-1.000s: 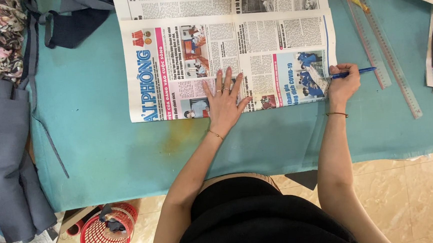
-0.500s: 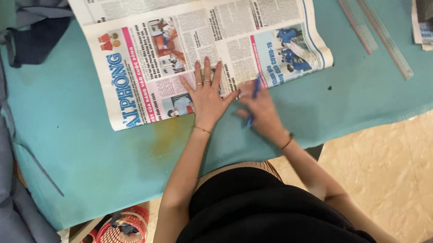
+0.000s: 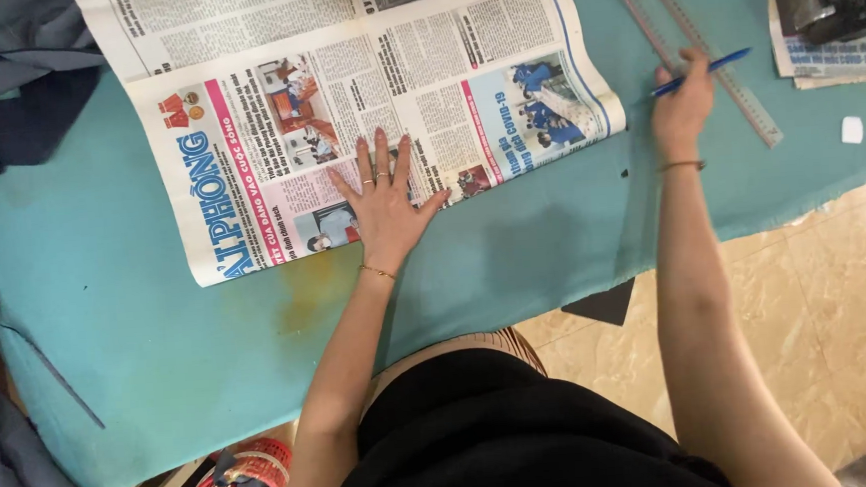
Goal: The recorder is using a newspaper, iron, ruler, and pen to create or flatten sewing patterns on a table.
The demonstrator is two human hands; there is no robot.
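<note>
Left hand [image 3: 382, 201] flat on newspaper [image 3: 344, 98]; right hand [image 3: 680, 108] grips blue pen [image 3: 700, 72].

The person wears a black top that covers the body below the two arms, and both arms are bare, without sleeves. The left hand [image 3: 383, 204] has a thin ring on one finger, and a fine gold-coloured bracelet goes around the wrist just below it. The right hand [image 3: 682, 110] has also a thin bracelet at its wrist, darker and narrow, and I cannot tell if this hand wears any ring.
</note>
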